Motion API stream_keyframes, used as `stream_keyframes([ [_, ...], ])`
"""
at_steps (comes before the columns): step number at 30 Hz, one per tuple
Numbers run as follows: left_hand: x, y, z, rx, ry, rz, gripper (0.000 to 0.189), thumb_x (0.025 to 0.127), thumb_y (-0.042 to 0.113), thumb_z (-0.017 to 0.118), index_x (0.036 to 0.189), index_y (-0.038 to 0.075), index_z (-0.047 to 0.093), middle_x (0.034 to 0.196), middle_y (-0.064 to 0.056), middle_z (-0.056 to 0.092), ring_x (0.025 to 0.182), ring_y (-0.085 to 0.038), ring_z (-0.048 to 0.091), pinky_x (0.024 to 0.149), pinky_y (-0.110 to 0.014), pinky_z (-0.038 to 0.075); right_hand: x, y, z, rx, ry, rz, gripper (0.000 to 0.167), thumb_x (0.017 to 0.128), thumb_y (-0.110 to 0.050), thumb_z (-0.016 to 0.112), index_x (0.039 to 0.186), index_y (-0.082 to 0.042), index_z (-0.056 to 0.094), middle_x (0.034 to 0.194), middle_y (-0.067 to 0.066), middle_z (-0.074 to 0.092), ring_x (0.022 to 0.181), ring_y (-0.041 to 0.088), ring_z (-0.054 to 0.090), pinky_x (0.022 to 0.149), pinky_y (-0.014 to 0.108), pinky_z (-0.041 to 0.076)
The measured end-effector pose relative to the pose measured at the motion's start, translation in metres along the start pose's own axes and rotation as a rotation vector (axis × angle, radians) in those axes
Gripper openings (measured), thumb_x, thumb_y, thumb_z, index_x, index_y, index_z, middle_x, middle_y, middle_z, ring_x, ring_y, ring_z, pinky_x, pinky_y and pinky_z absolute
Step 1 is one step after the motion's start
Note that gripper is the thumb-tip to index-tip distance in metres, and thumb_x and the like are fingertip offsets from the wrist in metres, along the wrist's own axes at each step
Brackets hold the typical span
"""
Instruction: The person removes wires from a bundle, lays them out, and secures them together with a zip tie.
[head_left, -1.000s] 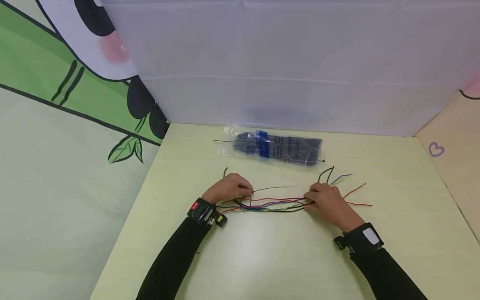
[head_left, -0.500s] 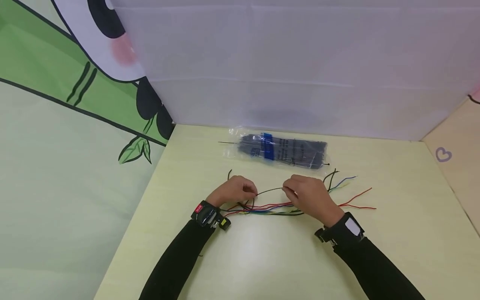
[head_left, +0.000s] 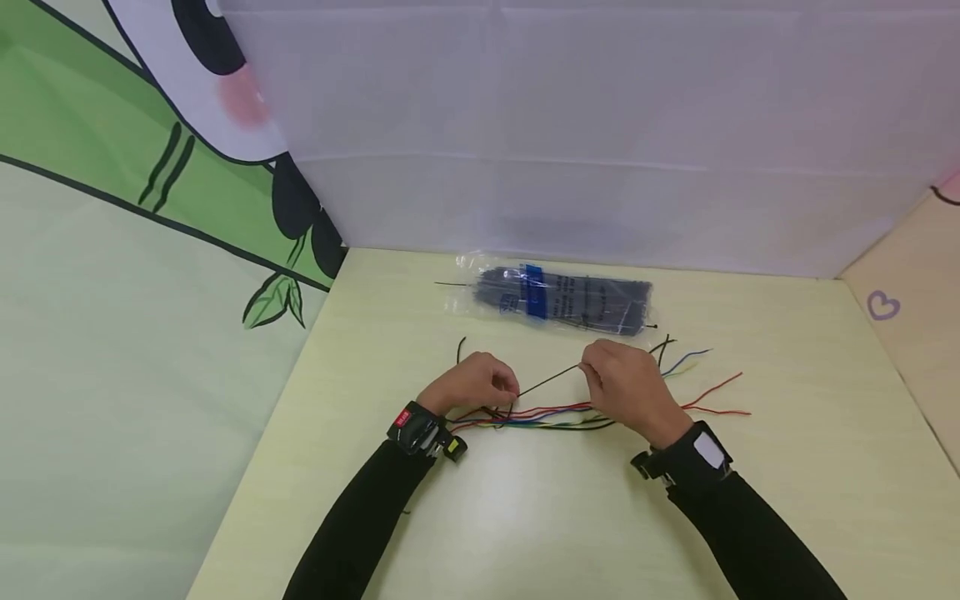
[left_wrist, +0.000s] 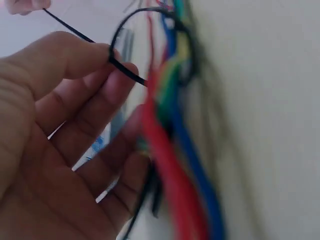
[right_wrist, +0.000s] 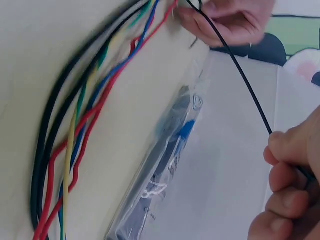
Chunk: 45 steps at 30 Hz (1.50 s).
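A bundle of red, blue, yellow, green and black wires (head_left: 555, 411) lies across the table. Around its left part runs the loop of a thin black cable tie (left_wrist: 127, 73). My left hand (head_left: 474, 383) pinches the tie beside the loop, between thumb and index finger, just above the wires; the other fingers (left_wrist: 107, 160) are bent close to the bundle. With thumb and fingers my right hand (head_left: 630, 387) grips the tie's tail, which slants taut up to it. In the right wrist view the tail (right_wrist: 240, 72) stretches straight between both hands.
Behind the hands lies a clear plastic bag of dark cable ties (head_left: 592, 300) with a blue band. Loose red wire ends (head_left: 716, 400) fan out on the right. A white curtain-like sheet (head_left: 562, 167) borders the table's back.
My right hand has left the wire bundle, taken hold of the cable tie's tail and drawn it up and slightly right. My left hand keeps its pinch on the tie, nearly in place.
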<state>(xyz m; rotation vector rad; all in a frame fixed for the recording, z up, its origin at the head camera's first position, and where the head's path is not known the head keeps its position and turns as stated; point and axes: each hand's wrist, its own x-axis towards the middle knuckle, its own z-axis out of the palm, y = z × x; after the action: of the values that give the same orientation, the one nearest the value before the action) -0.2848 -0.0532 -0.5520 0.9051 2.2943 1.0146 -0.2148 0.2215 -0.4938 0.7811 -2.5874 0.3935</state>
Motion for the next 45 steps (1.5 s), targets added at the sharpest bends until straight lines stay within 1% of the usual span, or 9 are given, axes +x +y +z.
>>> stream_keyframes([
  [7, -0.006, -0.002, 0.002, -0.021, -0.025, -0.015, 0.009, 0.089, 0.021, 0.07, 0.092, 0.02, 0.078, 0.083, 0.01, 0.072, 0.076, -0.01, 0.064, 0.071, -0.028, 0.053, -0.004, 0.01, -0.004, -0.032, 0.065, 0.055, 0.013, 0.09, -0.006, 0.064, 0.078, -0.011, 0.062, 0.071, 0.002, 0.056, 0.056, 0.011, 0.046, 0.051, 0.024, 0.032],
  [13, -0.006, -0.004, 0.001, 0.052, -0.02, -0.01, 0.008, 0.088, 0.019, 0.071, 0.087, 0.023, 0.078, 0.081, 0.014, 0.071, 0.073, -0.007, 0.06, 0.068, -0.025, 0.05, -0.007, 0.031, -0.016, -0.079, 0.168, 0.13, 0.007, 0.089, -0.003, 0.065, 0.081, -0.005, 0.065, 0.075, 0.009, 0.062, 0.058, 0.019, 0.053, 0.049, 0.028, 0.034],
  [18, -0.003, -0.004, 0.003, 0.127, -0.015, 0.015, 0.011, 0.086, 0.016, 0.071, 0.084, 0.024, 0.077, 0.081, 0.016, 0.07, 0.074, -0.005, 0.059, 0.07, -0.024, 0.05, -0.01, 0.043, -0.021, -0.098, 0.181, 0.18, 0.012, 0.09, -0.004, 0.062, 0.078, -0.005, 0.062, 0.074, 0.01, 0.061, 0.056, 0.02, 0.051, 0.048, 0.028, 0.031],
  [24, 0.002, 0.001, 0.004, 0.147, -0.017, 0.01, 0.012, 0.084, 0.014, 0.071, 0.079, 0.023, 0.077, 0.076, 0.015, 0.068, 0.072, -0.004, 0.057, 0.071, -0.022, 0.049, -0.016, 0.05, -0.016, -0.116, 0.214, 0.237, 0.015, 0.092, -0.006, 0.06, 0.077, -0.006, 0.06, 0.077, 0.012, 0.064, 0.052, 0.02, 0.046, 0.046, 0.028, 0.024],
  [27, 0.003, 0.003, 0.007, 0.133, -0.002, 0.001, 0.012, 0.083, 0.013, 0.071, 0.079, 0.022, 0.077, 0.074, 0.014, 0.07, 0.071, -0.004, 0.058, 0.07, -0.022, 0.048, -0.017, 0.053, -0.008, -0.099, 0.232, 0.296, 0.014, 0.093, -0.008, 0.061, 0.079, -0.005, 0.062, 0.076, 0.013, 0.064, 0.052, 0.021, 0.046, 0.046, 0.029, 0.026],
  [30, -0.001, 0.003, 0.01, 0.139, 0.033, -0.012, 0.011, 0.082, 0.013, 0.071, 0.076, 0.021, 0.076, 0.072, 0.013, 0.068, 0.069, -0.004, 0.056, 0.068, -0.021, 0.047, -0.015, 0.051, -0.001, 0.035, 0.178, 0.363, 0.015, 0.099, -0.012, 0.056, 0.087, -0.004, 0.062, 0.079, 0.013, 0.06, 0.059, 0.02, 0.045, 0.055, 0.032, 0.032],
  [35, -0.002, 0.005, 0.016, 0.126, 0.064, -0.012, 0.011, 0.084, 0.015, 0.071, 0.075, 0.02, 0.074, 0.069, 0.012, 0.064, 0.067, -0.005, 0.053, 0.066, -0.021, 0.045, -0.012, 0.048, 0.004, 0.284, 0.012, 0.459, 0.021, 0.104, -0.02, 0.046, 0.097, -0.006, 0.059, 0.09, 0.01, 0.057, 0.066, 0.019, 0.041, 0.065, 0.036, 0.034],
  [38, -0.001, 0.005, 0.02, 0.126, 0.062, 0.001, 0.01, 0.087, 0.018, 0.07, 0.077, 0.018, 0.074, 0.069, 0.012, 0.063, 0.067, -0.005, 0.052, 0.067, -0.021, 0.044, -0.015, 0.049, 0.004, 0.249, -0.032, 0.458, 0.018, 0.103, -0.02, 0.05, 0.099, -0.007, 0.062, 0.089, 0.008, 0.061, 0.063, 0.018, 0.044, 0.062, 0.034, 0.036],
  [45, -0.004, 0.004, 0.026, 0.289, 0.09, 0.01, 0.014, 0.088, 0.015, 0.07, 0.075, 0.018, 0.068, 0.068, 0.011, 0.056, 0.069, -0.007, 0.049, 0.069, -0.023, 0.042, -0.018, 0.056, -0.001, 0.02, 0.019, 0.418, 0.013, 0.097, -0.015, 0.058, 0.086, -0.009, 0.063, 0.083, 0.01, 0.065, 0.062, 0.021, 0.053, 0.053, 0.032, 0.036],
])
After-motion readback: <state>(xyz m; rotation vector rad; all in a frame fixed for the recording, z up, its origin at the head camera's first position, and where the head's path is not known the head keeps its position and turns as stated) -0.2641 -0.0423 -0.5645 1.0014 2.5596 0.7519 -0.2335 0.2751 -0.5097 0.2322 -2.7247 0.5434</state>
